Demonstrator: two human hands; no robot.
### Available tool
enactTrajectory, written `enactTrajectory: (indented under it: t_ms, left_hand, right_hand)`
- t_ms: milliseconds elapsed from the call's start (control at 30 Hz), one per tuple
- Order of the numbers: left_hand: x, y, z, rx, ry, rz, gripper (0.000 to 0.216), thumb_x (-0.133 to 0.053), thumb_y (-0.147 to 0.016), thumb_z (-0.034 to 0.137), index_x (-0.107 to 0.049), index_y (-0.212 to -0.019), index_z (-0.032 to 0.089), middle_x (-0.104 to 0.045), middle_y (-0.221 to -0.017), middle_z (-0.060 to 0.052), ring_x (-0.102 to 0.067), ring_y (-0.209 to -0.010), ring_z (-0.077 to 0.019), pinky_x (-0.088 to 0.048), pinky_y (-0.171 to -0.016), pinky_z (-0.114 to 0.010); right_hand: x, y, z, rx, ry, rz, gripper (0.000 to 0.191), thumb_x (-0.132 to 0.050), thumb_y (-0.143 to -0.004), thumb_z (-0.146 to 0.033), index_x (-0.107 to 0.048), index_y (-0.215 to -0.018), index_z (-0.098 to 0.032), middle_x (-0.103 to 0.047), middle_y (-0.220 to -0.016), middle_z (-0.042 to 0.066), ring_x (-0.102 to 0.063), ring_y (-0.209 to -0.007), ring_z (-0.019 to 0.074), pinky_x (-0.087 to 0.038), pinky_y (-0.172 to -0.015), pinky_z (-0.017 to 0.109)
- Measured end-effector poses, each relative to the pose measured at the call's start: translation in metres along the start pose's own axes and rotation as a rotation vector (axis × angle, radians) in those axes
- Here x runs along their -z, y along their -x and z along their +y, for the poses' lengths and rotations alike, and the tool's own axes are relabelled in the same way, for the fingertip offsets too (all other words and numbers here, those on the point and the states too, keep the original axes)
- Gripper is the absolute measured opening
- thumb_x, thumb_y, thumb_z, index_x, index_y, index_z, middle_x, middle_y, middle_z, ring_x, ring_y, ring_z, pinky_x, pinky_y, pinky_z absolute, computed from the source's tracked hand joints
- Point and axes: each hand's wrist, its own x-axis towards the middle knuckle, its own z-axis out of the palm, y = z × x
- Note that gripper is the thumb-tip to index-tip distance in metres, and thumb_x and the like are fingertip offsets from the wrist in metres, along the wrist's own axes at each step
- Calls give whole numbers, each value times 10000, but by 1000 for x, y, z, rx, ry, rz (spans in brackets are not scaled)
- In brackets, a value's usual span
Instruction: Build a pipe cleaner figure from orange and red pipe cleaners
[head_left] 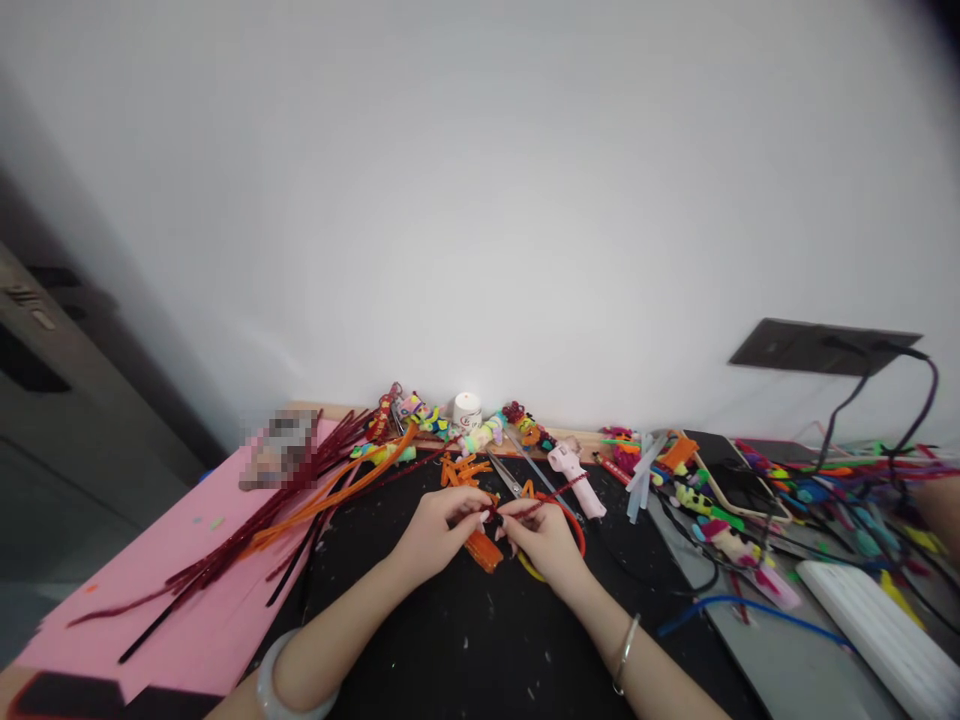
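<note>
My left hand and my right hand meet over a black mat, fingertips pinched together on a dark red pipe cleaner that runs off to the right. A small orange pipe-cleaner piece lies under the hands. Short orange bits and scissors lie just beyond the fingers. A pale bangle is on my left wrist, a thin bracelet on my right.
Long dark red and orange pipe cleaners lie across a pink sheet at left. A pink glue gun, glue sticks, a phone, a white keyboard, cables and colourful scraps crowd the right. Small craft figures line the wall.
</note>
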Motion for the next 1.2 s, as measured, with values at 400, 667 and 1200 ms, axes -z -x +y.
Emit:
enactTrajectory:
  t_ms: [400,667,1200]
  left_hand:
    - [1,0,-3,-5,-20,-42,125,-605,-840,192,-707,-897,148,-737,-810,-59,-676,-718,-172,-516,-654,-246]
    - [1,-1,-2,23,16,-56,120,-618,-832,207,-702,-880,136,-725,-778,-60,-667,-693,-170,-512,-642,-249]
    - [2,-2,0,45,18,-78,128,-608,-830,238,-691,-846,142,-713,-732,-53,-652,-661,-163,-500,-619,-248]
  right_hand:
    - [0,0,2,-4,-14,-14,249,-680,-678,-404,-643,-741,-166,-666,-558,7,-487,-396,114,-405,-447,258]
    - [0,0,2,11,-29,-34,229,-669,-685,-383,-660,-723,-156,-650,-558,2,-468,-394,100,-381,-439,244]
    - [1,0,4,-4,-8,-40,262,-663,-686,-410,-649,-757,-158,-650,-571,7,-468,-404,104,-399,-451,251]
